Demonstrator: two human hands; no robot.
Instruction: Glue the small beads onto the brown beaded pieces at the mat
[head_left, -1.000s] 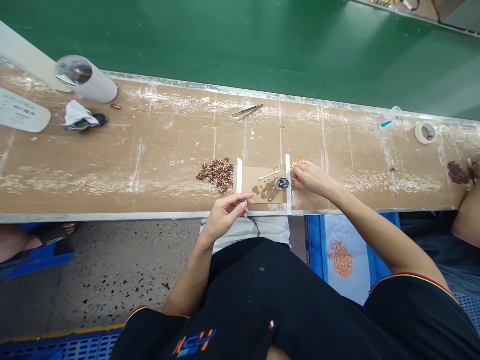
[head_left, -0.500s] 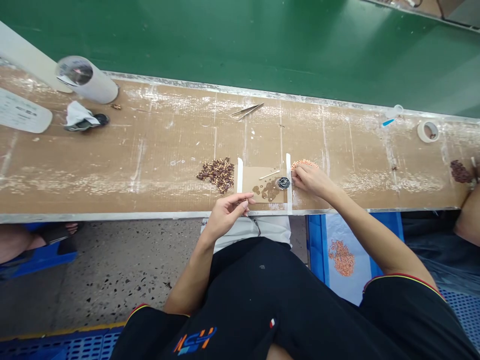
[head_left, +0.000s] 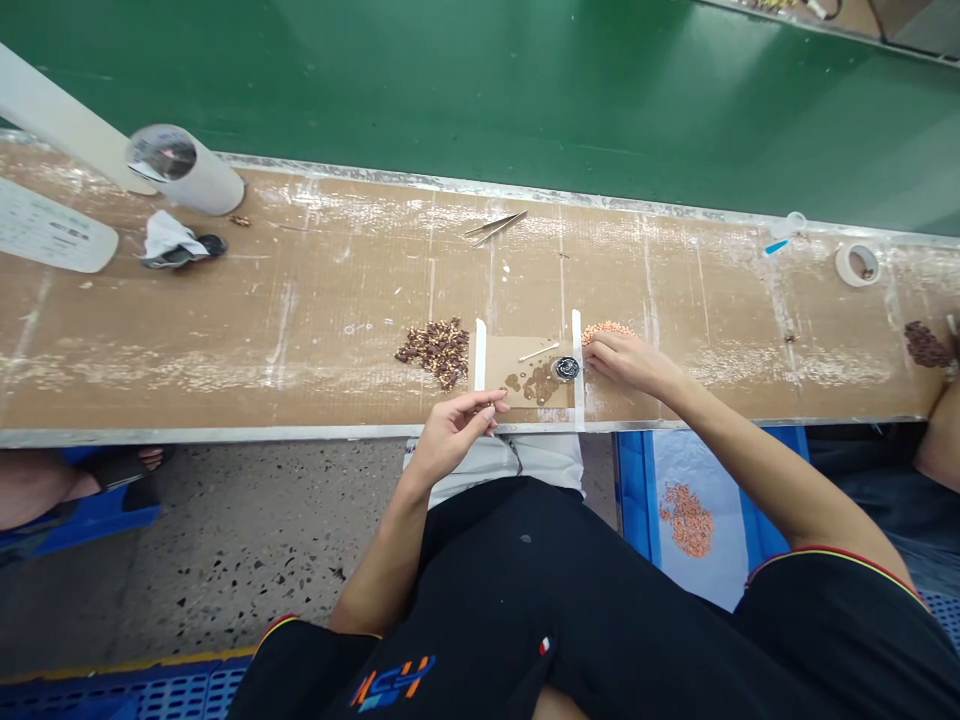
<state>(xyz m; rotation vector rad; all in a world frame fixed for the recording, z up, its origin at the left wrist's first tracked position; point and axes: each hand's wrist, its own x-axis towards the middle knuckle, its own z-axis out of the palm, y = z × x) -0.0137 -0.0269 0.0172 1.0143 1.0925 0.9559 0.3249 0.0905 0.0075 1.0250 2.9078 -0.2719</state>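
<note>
Little has moved in the past second: my right hand (head_left: 626, 360) still picks at the orange pile (head_left: 606, 328) beside the pad (head_left: 525, 370), while my left hand (head_left: 454, 430) keeps its fingers pinched, its contents hidden.

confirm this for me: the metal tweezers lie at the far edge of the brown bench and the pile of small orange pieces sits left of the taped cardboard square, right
Not quite. The head view shows the pile of small orange pieces right of the taped cardboard square, by the right hand. The metal tweezers do lie near the far edge of the brown bench.
</note>
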